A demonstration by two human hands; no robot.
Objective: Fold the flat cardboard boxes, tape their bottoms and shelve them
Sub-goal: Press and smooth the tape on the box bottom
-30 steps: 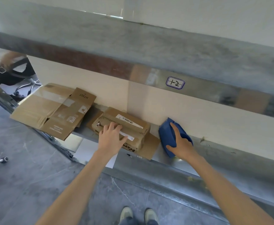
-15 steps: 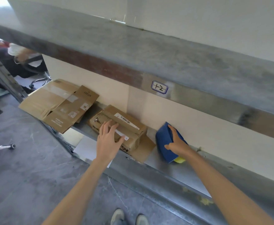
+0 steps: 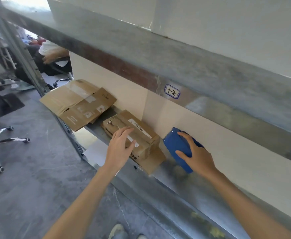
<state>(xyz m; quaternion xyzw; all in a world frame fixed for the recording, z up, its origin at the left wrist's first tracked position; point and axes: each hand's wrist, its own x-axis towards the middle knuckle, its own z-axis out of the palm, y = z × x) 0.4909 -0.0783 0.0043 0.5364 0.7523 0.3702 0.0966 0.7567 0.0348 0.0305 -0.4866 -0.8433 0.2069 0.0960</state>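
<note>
A small folded cardboard box (image 3: 141,135) with white labels stands on the metal shelf (image 3: 175,180), on top of a flat piece of cardboard. My left hand (image 3: 119,149) lies over its near side with straight fingers. To the right sits a blue tape dispenser (image 3: 177,149) on the shelf, and my right hand (image 3: 196,152) grips it from above, thumb on its near face. A stack of flat cardboard boxes (image 3: 79,104) hangs over the shelf's left end.
An upper shelf beam (image 3: 210,80) with a label "1-2" (image 3: 172,91) runs overhead. A shelf upright (image 3: 25,61) stands at left. An office chair base (image 3: 1,142) is on the grey floor, and seated people (image 3: 51,56) are behind.
The view has swung left and nearer. My left hand slid a little toward the box's near edge. My right hand stays on the blue dispenser.
</note>
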